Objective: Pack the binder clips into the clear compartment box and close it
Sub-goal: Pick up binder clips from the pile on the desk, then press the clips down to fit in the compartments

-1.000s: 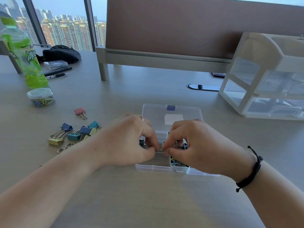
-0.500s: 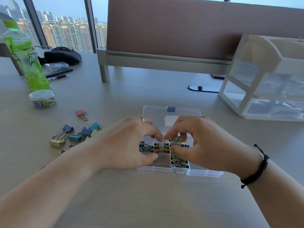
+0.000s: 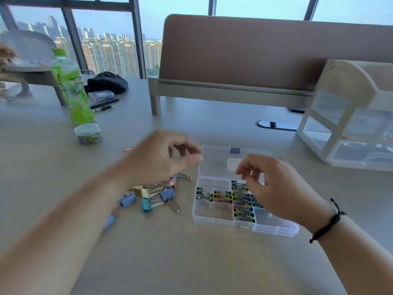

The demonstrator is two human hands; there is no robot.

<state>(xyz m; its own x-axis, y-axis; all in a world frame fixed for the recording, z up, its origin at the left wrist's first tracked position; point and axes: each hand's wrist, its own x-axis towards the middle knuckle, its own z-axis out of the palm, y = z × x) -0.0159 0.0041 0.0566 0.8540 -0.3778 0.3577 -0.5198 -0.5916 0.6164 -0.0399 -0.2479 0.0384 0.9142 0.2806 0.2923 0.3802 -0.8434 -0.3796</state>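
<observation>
A grey desk (image 3: 191,262) fills the room's foreground before city-view windows (image 3: 106,39), a brown partition (image 3: 265,54) at 12 o'clock and a white drawer unit (image 3: 350,116), cut off by the frame, at 2 o'clock. The clear compartment box (image 3: 214,213) lies open at centre, several cells holding small binder clips (image 3: 240,199). The right hand (image 3: 274,188) hovers over its right cells, hiding them, fingers loosely curled and empty. The blurred left hand (image 3: 161,158), at the box's 10 o'clock, also holds nothing. Larger loose clips (image 3: 157,196) lie at 9 o'clock, partly behind the forearm.
</observation>
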